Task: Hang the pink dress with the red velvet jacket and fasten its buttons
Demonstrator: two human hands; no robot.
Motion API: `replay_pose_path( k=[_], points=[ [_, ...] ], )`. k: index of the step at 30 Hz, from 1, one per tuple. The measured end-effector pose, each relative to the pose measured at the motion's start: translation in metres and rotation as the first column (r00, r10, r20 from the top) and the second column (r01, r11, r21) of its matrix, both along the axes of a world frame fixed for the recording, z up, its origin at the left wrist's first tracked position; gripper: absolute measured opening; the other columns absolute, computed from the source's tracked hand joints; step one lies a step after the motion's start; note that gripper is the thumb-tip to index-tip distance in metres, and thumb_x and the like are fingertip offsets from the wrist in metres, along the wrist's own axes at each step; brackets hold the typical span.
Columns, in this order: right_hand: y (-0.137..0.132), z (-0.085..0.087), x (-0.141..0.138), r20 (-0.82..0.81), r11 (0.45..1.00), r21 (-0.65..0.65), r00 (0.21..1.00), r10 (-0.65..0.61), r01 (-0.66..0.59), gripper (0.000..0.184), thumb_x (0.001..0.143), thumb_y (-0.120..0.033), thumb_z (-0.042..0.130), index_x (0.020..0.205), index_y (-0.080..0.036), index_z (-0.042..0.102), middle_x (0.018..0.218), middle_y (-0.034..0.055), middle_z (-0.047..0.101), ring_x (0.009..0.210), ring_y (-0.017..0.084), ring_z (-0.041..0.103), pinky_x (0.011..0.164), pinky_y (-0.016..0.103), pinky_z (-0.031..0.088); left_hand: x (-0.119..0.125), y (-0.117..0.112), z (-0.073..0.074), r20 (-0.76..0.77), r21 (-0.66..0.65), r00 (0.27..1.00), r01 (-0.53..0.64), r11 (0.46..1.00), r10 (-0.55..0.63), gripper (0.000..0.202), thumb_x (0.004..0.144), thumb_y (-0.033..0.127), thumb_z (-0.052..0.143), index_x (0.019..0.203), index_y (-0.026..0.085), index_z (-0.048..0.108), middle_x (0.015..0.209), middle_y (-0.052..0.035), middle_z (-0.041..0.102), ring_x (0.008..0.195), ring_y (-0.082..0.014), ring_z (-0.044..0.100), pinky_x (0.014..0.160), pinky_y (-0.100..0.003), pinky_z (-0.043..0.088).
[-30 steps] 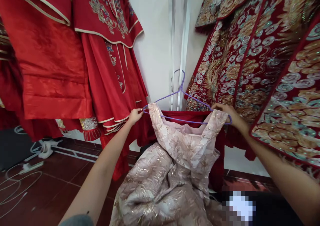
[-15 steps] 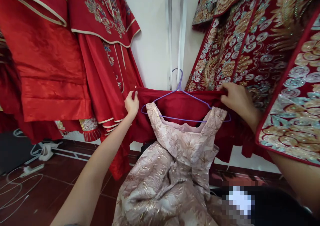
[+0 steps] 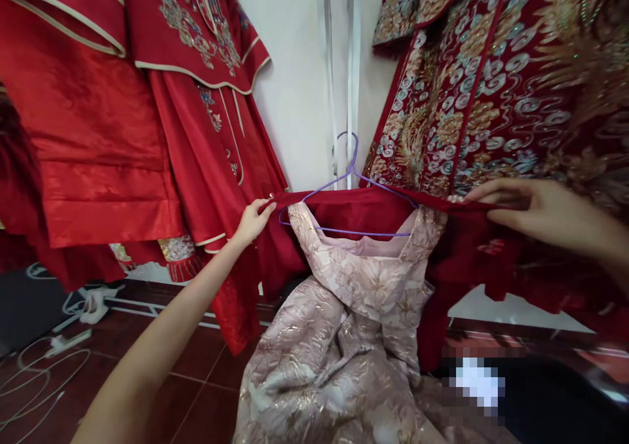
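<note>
A dark red garment [image 3: 354,203] is stretched sideways behind a pale pink and gold brocade dress [image 3: 358,280]. At its left end, my left hand [image 3: 254,221] pinches the top edge between thumb and fingers. My right hand [image 3: 535,205] grips the same edge farther right, thumb below and fingers above. The dress hangs by its wide straps from a thin purple hanger [image 3: 352,169], whose hook sits at a pale vertical rail. Much of the red garment's middle is hidden by the dress.
Red gowns [image 3: 196,116] with pale trim hang at left. A heavily embroidered red gown [image 3: 472,103] hangs at right. White cables [image 3: 44,378] and a power strip [image 3: 66,342] lie on the tiled floor, beside a metal rack base. A pixelated patch covers the lower right.
My right hand has moved right and come out in front of the embroidered panel. The red garment's top edge is drawn wider and sits slightly lower. My left hand has shifted a little down and left.
</note>
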State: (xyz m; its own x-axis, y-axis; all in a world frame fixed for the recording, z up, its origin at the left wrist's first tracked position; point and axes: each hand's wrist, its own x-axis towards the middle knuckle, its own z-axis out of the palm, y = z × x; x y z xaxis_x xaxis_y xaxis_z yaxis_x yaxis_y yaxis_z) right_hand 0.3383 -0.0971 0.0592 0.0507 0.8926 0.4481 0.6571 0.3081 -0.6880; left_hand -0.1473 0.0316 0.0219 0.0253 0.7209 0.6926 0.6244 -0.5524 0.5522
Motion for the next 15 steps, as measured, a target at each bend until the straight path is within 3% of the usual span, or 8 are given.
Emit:
replay_pose_path(
  k=[2,4,7,9,12,15],
  points=[
    [-0.005,-0.013,-0.014,-0.149,0.965,-0.149,0.969,0.196,-0.218,0.034,0.064,-0.025,0.057,0.098,-0.026,0.062,0.088,0.0074,0.069,0.069,0.021,0.066,0.058,0.034,0.053,0.004,-0.001,-0.001,-0.050,-0.080,0.999,0.008,0.997,-0.012,0.029,0.083,0.039,0.048,0.088,0.015,0.064,0.092,-0.0050,0.068,0.086,-0.0183,0.060,0.083,-0.028,0.045],
    [0.001,-0.027,-0.027,-0.148,0.956,-0.149,0.962,0.229,-0.251,0.041,0.059,-0.024,0.057,0.100,-0.026,0.057,0.090,0.0066,0.066,0.078,0.022,0.065,0.065,0.035,0.054,0.012,0.001,-0.001,-0.160,-0.123,0.987,-0.031,0.992,0.010,0.028,0.082,0.038,0.048,0.087,0.015,0.063,0.087,-0.0045,0.068,0.079,-0.0187,0.060,0.078,-0.028,0.046],
    [0.023,-0.050,-0.039,0.002,0.991,0.073,0.994,0.109,-0.108,0.050,0.052,-0.019,0.053,0.101,-0.023,0.046,0.101,0.0075,0.057,0.094,0.022,0.059,0.082,0.035,0.051,0.028,0.005,0.000,-0.327,-0.139,0.944,-0.103,0.985,0.052,0.026,0.078,0.042,0.054,0.080,0.017,0.062,0.076,-0.0036,0.066,0.069,-0.0187,0.059,0.069,-0.028,0.045],
    [0.039,-0.067,-0.043,0.078,0.984,0.176,0.997,-0.010,-0.004,0.055,0.050,-0.020,0.052,0.104,-0.022,0.040,0.104,0.0091,0.052,0.096,0.024,0.057,0.083,0.037,0.050,0.039,0.009,0.000,-0.372,-0.148,0.926,-0.131,0.980,0.068,0.025,0.076,0.043,0.057,0.074,0.018,0.061,0.070,-0.0031,0.064,0.064,-0.0184,0.058,0.063,-0.028,0.043],
    [0.053,-0.096,-0.037,0.173,0.975,0.208,0.978,-0.120,0.082,0.061,0.044,-0.019,0.052,0.103,-0.022,0.035,0.106,0.0121,0.048,0.098,0.029,0.055,0.086,0.043,0.048,0.049,0.011,-0.002,-0.408,-0.159,0.907,-0.182,0.970,0.103,0.024,0.076,0.040,0.055,0.067,0.019,0.059,0.063,-0.0030,0.061,0.061,-0.0187,0.057,0.059,-0.027,0.040],
    [0.046,-0.128,-0.018,0.194,0.980,0.181,0.974,-0.116,0.080,0.065,0.041,-0.020,0.052,0.104,-0.023,0.037,0.102,0.0118,0.049,0.096,0.032,0.056,0.087,0.045,0.049,0.044,0.007,-0.003,-0.419,-0.159,0.902,-0.185,0.970,0.103,0.023,0.077,0.038,0.051,0.066,0.019,0.058,0.063,-0.0023,0.061,0.062,-0.0180,0.057,0.058,-0.026,0.039]
  ],
)
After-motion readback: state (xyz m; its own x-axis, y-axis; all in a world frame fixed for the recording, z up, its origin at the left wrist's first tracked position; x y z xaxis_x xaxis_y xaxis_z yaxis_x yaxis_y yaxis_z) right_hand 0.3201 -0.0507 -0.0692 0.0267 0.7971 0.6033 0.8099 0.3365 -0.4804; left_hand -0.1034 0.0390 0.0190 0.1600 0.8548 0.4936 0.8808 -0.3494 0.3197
